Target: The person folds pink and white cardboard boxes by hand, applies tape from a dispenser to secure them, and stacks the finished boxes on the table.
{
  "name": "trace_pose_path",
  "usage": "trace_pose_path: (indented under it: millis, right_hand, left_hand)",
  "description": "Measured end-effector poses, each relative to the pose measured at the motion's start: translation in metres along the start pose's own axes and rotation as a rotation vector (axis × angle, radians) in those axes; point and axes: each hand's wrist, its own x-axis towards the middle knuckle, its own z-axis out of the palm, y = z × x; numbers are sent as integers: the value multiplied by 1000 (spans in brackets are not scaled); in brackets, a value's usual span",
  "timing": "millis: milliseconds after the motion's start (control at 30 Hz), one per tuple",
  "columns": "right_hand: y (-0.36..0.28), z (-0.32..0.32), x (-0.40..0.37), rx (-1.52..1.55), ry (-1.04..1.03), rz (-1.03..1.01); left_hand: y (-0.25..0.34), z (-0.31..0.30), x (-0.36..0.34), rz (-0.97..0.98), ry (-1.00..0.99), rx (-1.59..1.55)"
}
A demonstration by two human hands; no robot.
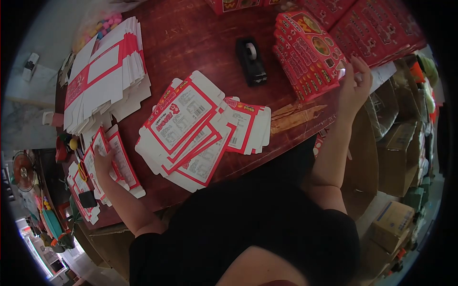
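On the left side of the table my left hand [103, 164] is closed at the edge of a flat red-and-white carton [123, 159], among other flat cartons. My right hand [357, 86] is at the right end of a stack of red printed boxes [310, 55]. Its fingers are bent and apart, and the fingertips touch or nearly touch the end of the stack. Between my hands, a fanned pile of flat cartons [183, 117] lies with printed panels and barcodes facing up. A thick bundle of white and red flat cartons [107, 71] lies beyond my left hand.
A black tape dispenser [251, 62] stands on the dark red table [191, 38]. More red boxes [377, 31] fill the far right corner. Yellow-handled scissors [82, 170] and a small black object [88, 199] are at the left edge. Cardboard boxes [393, 224] stand on the floor at right.
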Motion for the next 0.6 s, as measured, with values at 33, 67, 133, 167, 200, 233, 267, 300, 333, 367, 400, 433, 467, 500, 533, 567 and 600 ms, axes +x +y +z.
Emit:
trace_pose_path:
  millis: [33,67,133,167,200,233,267,300,333,367,400,433,467,500,533,567,600]
  right_hand:
    - [-11,3,-9,18,-35,-46]
    - [-21,7,-15,36,-69,-91]
    - [-30,18,-32,147,-123,-200]
    - [-39,21,-40,191,-164,-198]
    - [-48,24,-48,237,-205,-196]
    - [-54,27,-55,276,-249,-194]
    - [-59,31,-63,314,-293,-191]
    - [-64,35,-72,353,-381,-173]
    - [-69,39,-82,392,-471,-155]
    - [-77,43,-92,493,-639,-41]
    - [-86,47,-103,594,-807,77]
    - [-96,52,-115,699,-938,175]
    - [-107,56,-125,803,-1067,273]
    - [-118,57,-126,861,-1223,345]
    - [-125,60,-133,929,-1178,387]
    - [-131,63,-140,994,-1130,430]
    - [-135,65,-143,1057,-1080,471]
  left_hand:
    - [5,1,1,24,11,1]
    - [9,-2,2,26,2,7]
    - [32,-24,-1,-5,-56,22]
    - [49,-43,-6,-25,-96,27]
    - [71,-63,-11,-45,-143,28]
    - [94,-85,-18,-54,-186,27]
    - [122,-107,-27,-50,-222,17]
    - [153,-126,-40,-34,-244,5]
    - [189,-143,-52,-5,-257,-18]
    - [217,-149,-67,48,-249,-49]
    - [245,-155,-82,101,-242,-80]
    - [252,-147,-90,187,-241,-154]
    - [259,-140,-98,274,-245,-227]
    - [262,-125,-105,363,-254,-304]
    - [283,-125,-114,424,-287,-325]
    - [307,-124,-125,486,-321,-346]
    - [323,-119,-133,576,-383,-392]
